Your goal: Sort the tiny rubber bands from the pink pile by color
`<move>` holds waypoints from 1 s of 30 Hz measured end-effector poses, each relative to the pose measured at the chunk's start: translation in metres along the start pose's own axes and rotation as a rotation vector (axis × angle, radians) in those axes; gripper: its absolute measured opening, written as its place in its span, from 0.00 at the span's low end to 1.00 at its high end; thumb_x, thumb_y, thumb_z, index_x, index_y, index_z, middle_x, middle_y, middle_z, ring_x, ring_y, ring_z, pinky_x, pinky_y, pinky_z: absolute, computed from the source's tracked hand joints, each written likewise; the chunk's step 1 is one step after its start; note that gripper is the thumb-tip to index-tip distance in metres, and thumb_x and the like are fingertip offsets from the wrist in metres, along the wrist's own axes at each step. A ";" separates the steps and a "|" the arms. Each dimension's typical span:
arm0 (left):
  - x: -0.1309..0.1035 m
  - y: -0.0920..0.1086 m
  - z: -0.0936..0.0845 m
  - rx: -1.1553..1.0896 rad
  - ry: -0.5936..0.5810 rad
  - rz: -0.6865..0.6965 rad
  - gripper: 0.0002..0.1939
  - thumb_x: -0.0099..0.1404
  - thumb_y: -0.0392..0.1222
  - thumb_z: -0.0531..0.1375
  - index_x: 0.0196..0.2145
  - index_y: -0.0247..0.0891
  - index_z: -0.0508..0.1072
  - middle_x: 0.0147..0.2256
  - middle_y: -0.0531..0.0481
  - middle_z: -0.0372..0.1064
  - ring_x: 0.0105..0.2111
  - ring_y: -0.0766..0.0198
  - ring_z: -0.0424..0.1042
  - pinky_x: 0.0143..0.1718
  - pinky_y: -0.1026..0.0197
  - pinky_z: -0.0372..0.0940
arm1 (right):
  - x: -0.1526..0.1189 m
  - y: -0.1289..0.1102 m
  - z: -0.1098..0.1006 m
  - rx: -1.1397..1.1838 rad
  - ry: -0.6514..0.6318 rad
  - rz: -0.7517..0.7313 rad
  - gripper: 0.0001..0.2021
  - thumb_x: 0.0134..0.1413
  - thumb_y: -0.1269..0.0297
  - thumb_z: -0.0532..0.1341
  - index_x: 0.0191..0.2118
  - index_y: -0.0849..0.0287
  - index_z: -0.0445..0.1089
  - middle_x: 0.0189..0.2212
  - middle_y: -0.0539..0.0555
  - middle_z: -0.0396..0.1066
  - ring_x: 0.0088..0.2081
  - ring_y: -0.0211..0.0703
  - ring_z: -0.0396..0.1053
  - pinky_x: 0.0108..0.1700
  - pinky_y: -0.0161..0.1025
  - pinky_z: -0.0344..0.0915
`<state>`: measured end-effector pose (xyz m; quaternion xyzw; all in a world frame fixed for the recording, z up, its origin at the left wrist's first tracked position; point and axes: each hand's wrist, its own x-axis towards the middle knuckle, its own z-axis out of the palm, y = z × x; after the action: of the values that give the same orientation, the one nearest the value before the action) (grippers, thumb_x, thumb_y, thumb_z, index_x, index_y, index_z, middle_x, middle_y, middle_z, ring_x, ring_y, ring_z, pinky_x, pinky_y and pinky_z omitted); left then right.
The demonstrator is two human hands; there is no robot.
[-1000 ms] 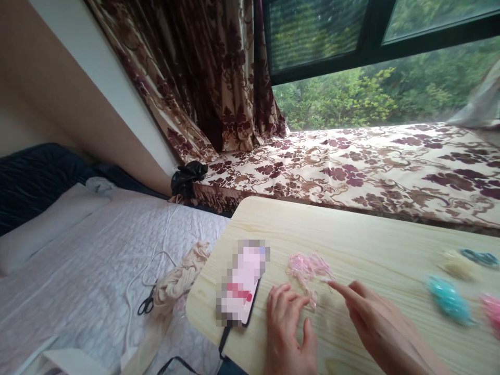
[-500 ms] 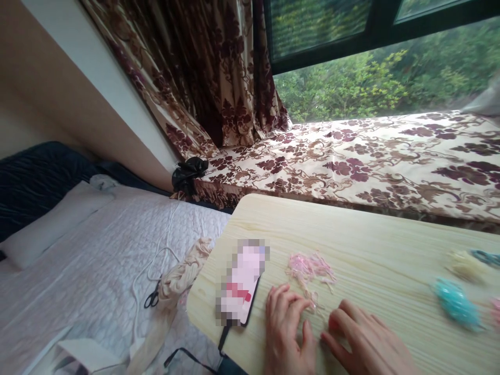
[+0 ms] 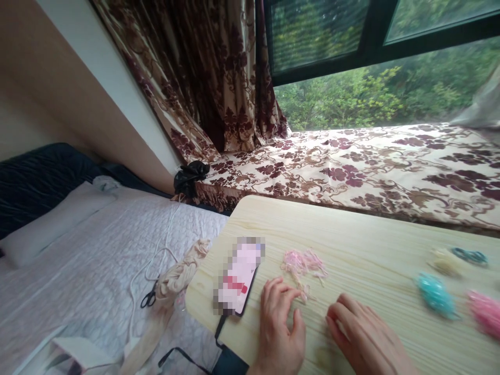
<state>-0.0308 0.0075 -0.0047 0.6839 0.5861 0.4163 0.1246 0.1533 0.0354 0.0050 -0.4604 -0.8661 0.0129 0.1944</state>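
My left hand (image 3: 279, 325) rests on the light wooden table, its fingers apart and curved. Its index fingertip lies beside a small pale loop at the lower end of a loose pile of pink strands (image 3: 302, 262). My right hand (image 3: 361, 333) is low over the table to the right, fingers bent together, with thumb and index fingertips close; whether anything is between them is hidden. A phone (image 3: 238, 278) with a blurred pink screen and a black cable lies left of my left hand.
Turquoise (image 3: 435, 295), pink (image 3: 485, 312) and cream (image 3: 446, 262) bundles and a dark blue coil (image 3: 470, 255) sit at the table's right. Left of the table is a bed (image 3: 97, 250) with black scissors (image 3: 148, 298) and beige cloth (image 3: 182, 276). Behind is a patterned window seat (image 3: 351, 166).
My right hand has moved slightly away from my left, and its fingers have drawn closer together. The view has shifted, bringing more of the right-hand pink bundle into sight.
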 end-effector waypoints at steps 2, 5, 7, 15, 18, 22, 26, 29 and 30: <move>-0.001 -0.001 0.001 0.005 0.010 -0.001 0.21 0.59 0.26 0.53 0.47 0.41 0.71 0.45 0.44 0.72 0.55 0.51 0.67 0.56 0.39 0.67 | -0.004 0.002 -0.005 0.014 0.007 0.016 0.10 0.62 0.63 0.55 0.28 0.53 0.64 0.25 0.47 0.66 0.27 0.36 0.70 0.30 0.34 0.62; -0.004 -0.003 0.002 0.004 0.015 0.004 0.19 0.61 0.27 0.53 0.46 0.41 0.71 0.45 0.44 0.72 0.54 0.51 0.67 0.55 0.39 0.67 | -0.011 0.004 -0.017 0.039 0.022 0.051 0.11 0.63 0.63 0.53 0.29 0.52 0.65 0.26 0.47 0.67 0.26 0.35 0.69 0.30 0.34 0.63; -0.006 -0.006 0.004 0.007 0.019 0.010 0.18 0.61 0.28 0.53 0.46 0.41 0.72 0.46 0.44 0.72 0.54 0.51 0.68 0.55 0.39 0.67 | -0.017 0.007 -0.027 0.060 0.013 0.094 0.11 0.64 0.61 0.53 0.30 0.52 0.66 0.26 0.47 0.68 0.27 0.35 0.70 0.31 0.33 0.63; -0.009 -0.019 0.011 0.033 0.030 0.051 0.16 0.63 0.31 0.54 0.45 0.42 0.73 0.45 0.44 0.73 0.52 0.51 0.69 0.54 0.39 0.68 | -0.060 0.057 -0.068 0.054 0.009 0.383 0.15 0.62 0.50 0.53 0.30 0.51 0.70 0.29 0.49 0.72 0.28 0.37 0.72 0.30 0.32 0.66; -0.010 -0.022 0.013 0.052 0.031 0.066 0.15 0.63 0.32 0.54 0.45 0.42 0.74 0.46 0.44 0.73 0.52 0.51 0.70 0.53 0.40 0.69 | -0.068 0.086 -0.087 0.010 0.041 0.505 0.19 0.58 0.46 0.52 0.29 0.52 0.71 0.29 0.52 0.73 0.29 0.42 0.73 0.30 0.37 0.67; -0.011 -0.027 0.015 0.083 0.043 0.104 0.14 0.64 0.34 0.54 0.45 0.42 0.74 0.45 0.44 0.74 0.51 0.51 0.71 0.52 0.41 0.69 | -0.057 0.122 -0.112 -0.112 -0.004 0.667 0.20 0.55 0.47 0.49 0.26 0.53 0.71 0.30 0.56 0.73 0.31 0.47 0.73 0.33 0.42 0.66; -0.010 -0.032 0.019 0.120 0.077 0.153 0.13 0.64 0.35 0.54 0.44 0.42 0.74 0.44 0.45 0.74 0.50 0.51 0.72 0.51 0.44 0.71 | -0.032 0.151 -0.120 -0.186 -0.085 0.732 0.15 0.56 0.56 0.53 0.29 0.55 0.73 0.33 0.56 0.74 0.34 0.46 0.73 0.34 0.41 0.65; -0.010 -0.036 0.020 0.149 0.101 0.193 0.13 0.65 0.36 0.55 0.44 0.43 0.74 0.44 0.46 0.75 0.49 0.52 0.73 0.49 0.46 0.71 | -0.015 0.168 -0.114 -0.225 -0.165 0.783 0.12 0.61 0.59 0.56 0.34 0.57 0.74 0.37 0.53 0.74 0.35 0.43 0.72 0.37 0.40 0.67; -0.010 -0.037 0.021 0.156 0.109 0.205 0.13 0.65 0.36 0.55 0.44 0.43 0.74 0.44 0.46 0.75 0.49 0.52 0.73 0.49 0.46 0.72 | -0.011 0.173 -0.111 -0.234 -0.193 0.797 0.11 0.62 0.58 0.57 0.38 0.58 0.73 0.39 0.53 0.73 0.37 0.41 0.72 0.39 0.41 0.68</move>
<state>-0.0414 0.0158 -0.0459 0.7244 0.5494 0.4163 -0.0042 0.3341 0.1087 0.0689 -0.7748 -0.6302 0.0318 0.0385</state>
